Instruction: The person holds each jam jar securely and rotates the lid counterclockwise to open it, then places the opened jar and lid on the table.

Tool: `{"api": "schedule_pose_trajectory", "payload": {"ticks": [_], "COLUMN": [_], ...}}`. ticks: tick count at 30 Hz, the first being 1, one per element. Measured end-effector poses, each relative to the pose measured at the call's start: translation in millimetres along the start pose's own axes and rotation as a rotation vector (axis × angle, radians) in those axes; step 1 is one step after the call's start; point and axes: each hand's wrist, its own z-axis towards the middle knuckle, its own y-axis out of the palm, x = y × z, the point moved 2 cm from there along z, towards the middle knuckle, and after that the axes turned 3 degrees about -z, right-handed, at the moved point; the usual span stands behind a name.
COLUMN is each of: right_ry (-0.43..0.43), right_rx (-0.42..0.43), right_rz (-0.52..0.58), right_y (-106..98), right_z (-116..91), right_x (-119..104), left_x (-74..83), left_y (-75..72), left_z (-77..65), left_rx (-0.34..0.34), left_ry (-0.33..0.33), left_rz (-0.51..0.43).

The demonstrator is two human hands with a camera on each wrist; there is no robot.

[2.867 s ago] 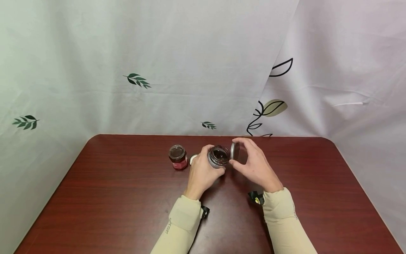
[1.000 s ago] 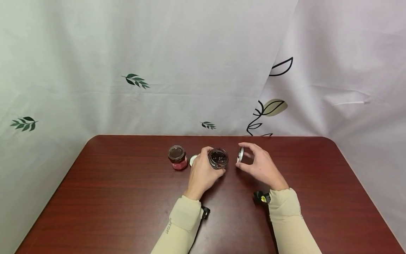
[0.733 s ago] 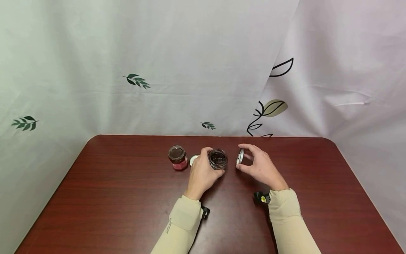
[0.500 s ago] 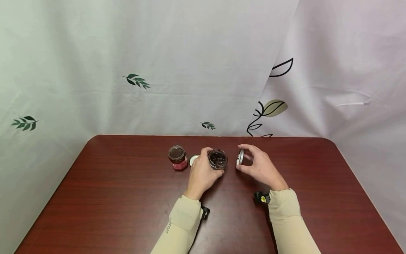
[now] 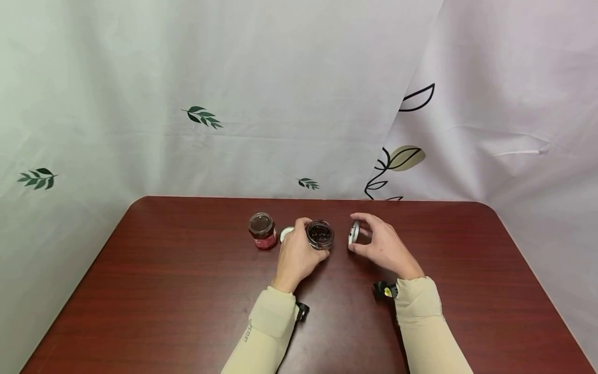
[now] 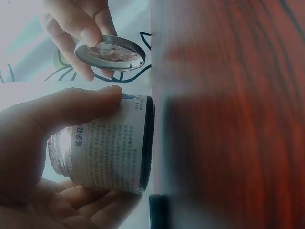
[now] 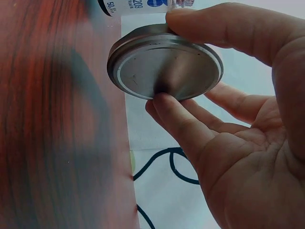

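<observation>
My left hand grips an uncapped glass jar by its side, fingers beyond it and thumb on the near side. Dark contents show through its mouth. In the left wrist view the jar's white label carries printed text, and its dark base is close to the tabletop. To the right, my right hand pinches a silver metal lid by its rim between thumb and fingers. The lid is tipped on edge, its inner face toward the jar, a short gap away.
A second glass jar with a red label and dark contents stands left of my left hand. Between the jars lies a white round lid, partly hidden by that hand. The reddish-brown table ends at a pale curtain.
Since the earliest frame, my right hand has drawn the lid rightward, away from the jar, and slightly toward me. The jar in my left hand has shifted a little. Both hands have lately been nearly still.
</observation>
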Motion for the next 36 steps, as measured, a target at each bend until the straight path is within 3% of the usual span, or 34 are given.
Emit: {"api": "schedule_pose_trajectory", "payload": {"ticks": [24, 36], "right_ry": [-0.018, 0.029], "right_rx": [-0.021, -0.029], "right_rz": [-0.009, -0.045], "right_y": [4.6, 3.1], "right_z": [1.9, -0.2], "right_x": [4.7, 4.5], "left_x": [-1.2, -1.7], "left_y": [2.0, 2.5], "left_z": [4.1, 4.9], "left_rx": [-0.032, -0.046], "left_ry": [-0.034, -0.033], "left_rz": [-0.009, -0.024]}}
